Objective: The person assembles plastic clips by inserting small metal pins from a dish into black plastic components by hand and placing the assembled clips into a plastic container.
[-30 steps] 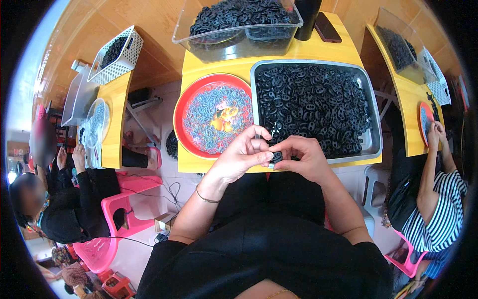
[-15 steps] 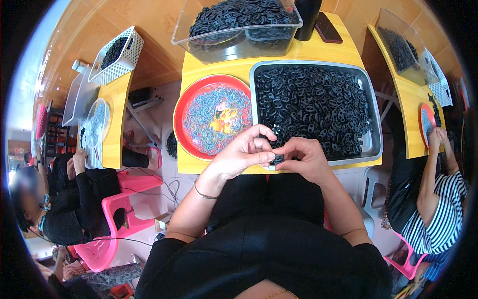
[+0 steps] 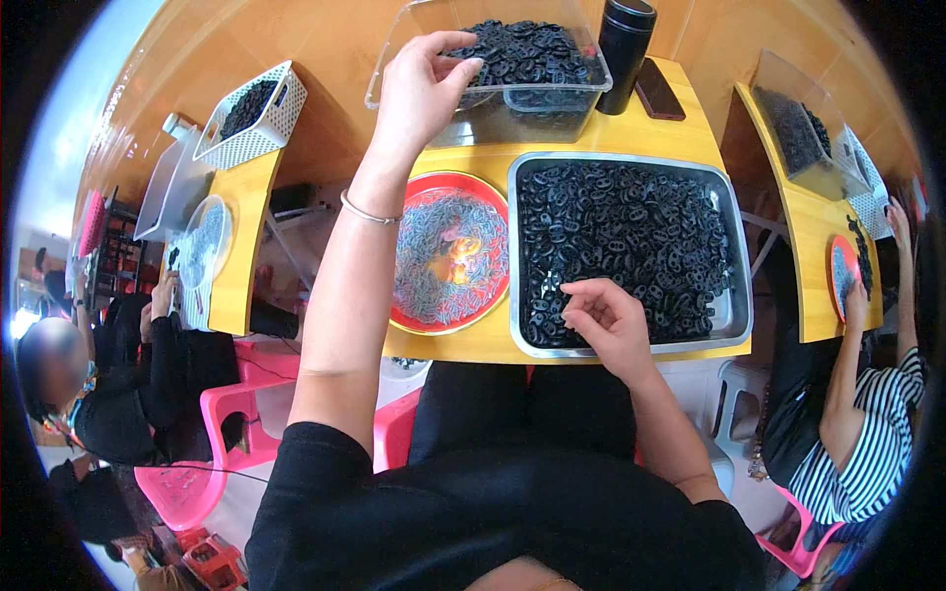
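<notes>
My left hand (image 3: pixel 426 84) is stretched out over the left side of a clear plastic bin (image 3: pixel 473 131), its thumb and fingers apart. Inside the bin is a heap of small black plastic pieces (image 3: pixel 532 54). Above the near edge of a metal tray (image 3: pixel 746 295), my right hand (image 3: pixel 609 320) hovers with curled fingers, a gap showing between thumb and forefinger. No piece can be made out in either hand. Flat oval black pieces with two holes (image 3: pixel 631 236) fill the tray. Left of it stands a red round tray (image 3: pixel 434 327) of small silvery, pin-like parts (image 3: pixel 424 256), partly behind my left forearm.
A black cylindrical flask (image 3: pixel 626 59) and a dark phone (image 3: pixel 658 91) stand and lie at the back right of the yellow table (image 3: pixel 690 128). People work at yellow tables on both sides. A pink chair (image 3: pixel 222 424) stands at the left.
My hands have parted from a black piece held between them. The left has reached forward to the clear bin; the right has stayed near the tray's front edge, its fingers loosened.
</notes>
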A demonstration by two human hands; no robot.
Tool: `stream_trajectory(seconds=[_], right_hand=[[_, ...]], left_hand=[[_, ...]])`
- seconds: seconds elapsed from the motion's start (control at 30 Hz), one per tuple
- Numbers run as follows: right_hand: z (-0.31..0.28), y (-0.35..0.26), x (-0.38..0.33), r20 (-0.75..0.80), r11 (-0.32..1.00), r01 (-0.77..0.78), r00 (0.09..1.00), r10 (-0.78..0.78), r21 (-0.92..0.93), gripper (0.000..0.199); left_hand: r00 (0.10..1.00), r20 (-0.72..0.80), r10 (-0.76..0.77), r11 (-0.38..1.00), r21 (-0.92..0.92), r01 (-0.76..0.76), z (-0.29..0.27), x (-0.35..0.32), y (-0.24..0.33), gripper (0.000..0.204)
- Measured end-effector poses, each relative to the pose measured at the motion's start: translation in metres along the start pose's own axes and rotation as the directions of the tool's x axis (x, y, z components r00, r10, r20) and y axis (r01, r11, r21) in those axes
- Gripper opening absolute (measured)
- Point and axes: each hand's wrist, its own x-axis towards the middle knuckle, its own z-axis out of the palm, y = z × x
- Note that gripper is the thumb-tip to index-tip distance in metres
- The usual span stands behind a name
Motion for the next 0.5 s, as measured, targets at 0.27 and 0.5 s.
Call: stream_trajectory(seconds=[0.27, 0.5], right_hand=[[-0.003, 0.007, 0.004, -0.069, 0.996, 0.021, 0.997, -0.027, -0.089, 0.012], [-0.001, 0.005, 0.003, -0.047, 0.994, 0.041, 0.998, -0.046, -0.100, 0.013]], left_hand=[[0.884, 0.459, 0.084, 0.975, 0.144, -0.168, 0.002, -0.096, -0.007, 0.012], [0.877, 0.465, -0.119, 0.942, 0.333, -0.049, -0.003, -0.157, -0.044, 0.009]])
